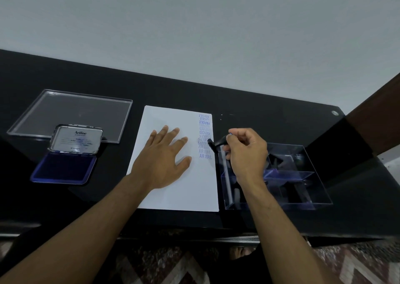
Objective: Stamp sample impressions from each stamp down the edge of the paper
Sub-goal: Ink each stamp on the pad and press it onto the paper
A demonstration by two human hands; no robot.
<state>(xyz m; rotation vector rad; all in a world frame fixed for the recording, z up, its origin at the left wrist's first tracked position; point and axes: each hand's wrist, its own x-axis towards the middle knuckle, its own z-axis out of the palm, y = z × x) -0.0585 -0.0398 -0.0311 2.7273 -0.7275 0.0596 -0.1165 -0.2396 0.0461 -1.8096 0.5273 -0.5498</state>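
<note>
The left hand (165, 156) lay flat and spread on the white paper (173, 188) on the dark surface (259, 101). The right hand (246, 151) pinched a black stamp (216, 143), tilted over the paper's right edge beside the blue impressions (205, 135). A clear tray (303, 175) sat just right; the open ink pad (63, 167) lay well left.

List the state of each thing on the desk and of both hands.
Ink pad: open, lid up.
Paper: flat, stamped down its right edge.
Stamp: held, tilted, at paper's edge.
Clear box: open.
Clear lid: lying flat.
Left hand: flat on paper.
Right hand: gripping stamp.
</note>
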